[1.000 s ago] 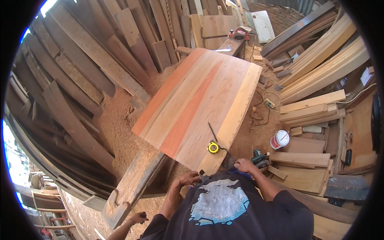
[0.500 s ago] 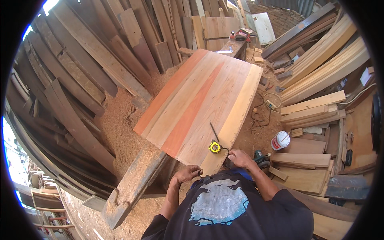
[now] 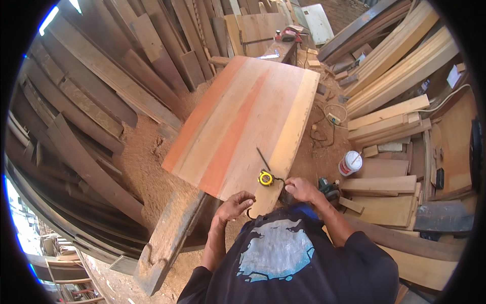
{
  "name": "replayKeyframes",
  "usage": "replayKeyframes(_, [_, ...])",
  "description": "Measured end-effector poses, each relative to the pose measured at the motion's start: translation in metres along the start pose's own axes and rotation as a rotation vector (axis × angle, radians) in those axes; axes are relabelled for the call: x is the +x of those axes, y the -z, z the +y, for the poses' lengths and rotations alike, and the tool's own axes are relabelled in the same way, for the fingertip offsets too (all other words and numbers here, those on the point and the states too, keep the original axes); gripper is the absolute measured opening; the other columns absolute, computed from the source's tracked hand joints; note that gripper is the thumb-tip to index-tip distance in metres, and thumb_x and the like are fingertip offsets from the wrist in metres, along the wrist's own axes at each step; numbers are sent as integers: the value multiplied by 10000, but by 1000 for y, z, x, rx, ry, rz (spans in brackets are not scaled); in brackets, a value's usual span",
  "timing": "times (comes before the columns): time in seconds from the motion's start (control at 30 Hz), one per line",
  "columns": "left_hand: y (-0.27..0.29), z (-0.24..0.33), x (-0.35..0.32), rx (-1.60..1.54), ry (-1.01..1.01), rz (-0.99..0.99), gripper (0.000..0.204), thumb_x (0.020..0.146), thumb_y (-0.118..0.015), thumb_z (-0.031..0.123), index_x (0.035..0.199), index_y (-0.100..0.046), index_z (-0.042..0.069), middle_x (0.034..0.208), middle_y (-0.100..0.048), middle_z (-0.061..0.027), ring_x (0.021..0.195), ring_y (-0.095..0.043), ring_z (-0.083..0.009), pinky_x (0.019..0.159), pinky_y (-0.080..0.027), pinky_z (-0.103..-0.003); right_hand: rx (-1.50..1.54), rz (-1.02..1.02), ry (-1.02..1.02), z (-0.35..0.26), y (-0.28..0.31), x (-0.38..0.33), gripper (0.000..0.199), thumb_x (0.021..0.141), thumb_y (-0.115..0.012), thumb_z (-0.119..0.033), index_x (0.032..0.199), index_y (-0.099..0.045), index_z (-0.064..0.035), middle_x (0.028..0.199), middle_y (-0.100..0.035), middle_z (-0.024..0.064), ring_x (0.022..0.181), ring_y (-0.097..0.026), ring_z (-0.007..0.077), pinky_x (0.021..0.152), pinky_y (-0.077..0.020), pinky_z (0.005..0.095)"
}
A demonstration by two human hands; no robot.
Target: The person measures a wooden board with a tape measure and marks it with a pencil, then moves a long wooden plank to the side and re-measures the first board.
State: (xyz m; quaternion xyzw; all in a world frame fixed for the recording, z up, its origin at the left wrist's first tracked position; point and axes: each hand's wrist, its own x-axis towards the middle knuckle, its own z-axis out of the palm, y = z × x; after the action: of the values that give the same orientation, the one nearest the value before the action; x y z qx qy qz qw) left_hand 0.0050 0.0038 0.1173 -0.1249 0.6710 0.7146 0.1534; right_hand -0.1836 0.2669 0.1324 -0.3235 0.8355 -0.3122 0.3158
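Note:
In front of me lies a wide panel (image 3: pixel 238 121) of glued boards in red, tan and pale yellow. A yellow and black tape measure (image 3: pixel 265 178) rests near its close edge, its black strap reaching toward my right hand. Just beyond it lies a thin dark stick like a pencil (image 3: pixel 263 158). My left hand (image 3: pixel 235 206) hovers over the near edge, fingers bent but apart, with a small dark curved strip (image 3: pixel 248 214) just below it. My right hand (image 3: pixel 301 190) is closed at the panel's near right corner; what it pinches is too small to tell.
A sawdust-covered beam (image 3: pixel 169 235) juts out below the panel at left. Dark planks (image 3: pixel 96 86) lean along the left. A white bucket (image 3: pixel 350 163), a green power tool (image 3: pixel 329 189), a cable (image 3: pixel 334 119) and stacked boards (image 3: pixel 387 185) lie at right. A red power tool (image 3: pixel 290 34) sits beyond.
My left hand has lifted a little away from my body and its fingers have parted, leaving the dark strip below it. My right hand stays by the corner. The whole view has shifted slightly.

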Motion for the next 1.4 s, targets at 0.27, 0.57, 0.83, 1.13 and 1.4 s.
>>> replayKeyframes(0.27, [-3, 14, 3, 84, 3, -57, 323, 989, -634, 222, 1234, -586, 16, 1170, -655, -64, 1113, -586, -162, 986, -471, -323, 29, 146, 3, 18, 12, -11, 410, 912, -576, -251, 1174, -647, 56, 1118, -684, 263, 1075, -660, 375, 942, -503, 421])
replayKeyframes(0.57, [12, 48, 17, 43, -172, -51, 321, 975, -644, 185, 1236, -575, 10, 1207, -630, -92, 1184, -570, -206, 1059, -427, -375, 86, 192, 18, -2, 25, -2, 421, 922, -569, -268, 1192, -636, 48, 1119, -682, 255, 1073, -660, 360, 932, -505, 416])
replayKeyframes(0.83, [17, 60, 18, 82, -206, -76, 308, 987, -632, 180, 1238, -565, 14, 1222, -634, -93, 1205, -569, -205, 1057, -439, -364, 64, 219, 41, -7, 28, 1, 413, 923, -580, -254, 1195, -629, 53, 1124, -682, 256, 1068, -666, 345, 925, -510, 412])
replayKeyframes(1.13, [33, 91, 14, 28, -258, -56, 360, 960, -667, 188, 1257, -554, 19, 1247, -622, -98, 1213, -563, -217, 1086, -415, -386, 166, 287, 74, -27, 65, -11, 404, 930, -575, -254, 1182, -639, 55, 1109, -704, 215, 1037, -676, 265, 891, -510, 362])
replayKeyframes(1.4, [13, 49, 0, 276, -46, -162, 403, 961, -669, 216, 1300, -548, 35, 1230, -613, -82, 1141, -574, -208, 1021, -454, -381, 135, 46, 73, -7, 25, -36, 328, 898, -609, -237, 1074, -697, 25, 959, -724, 187, 905, -690, 249, 820, -520, 361])
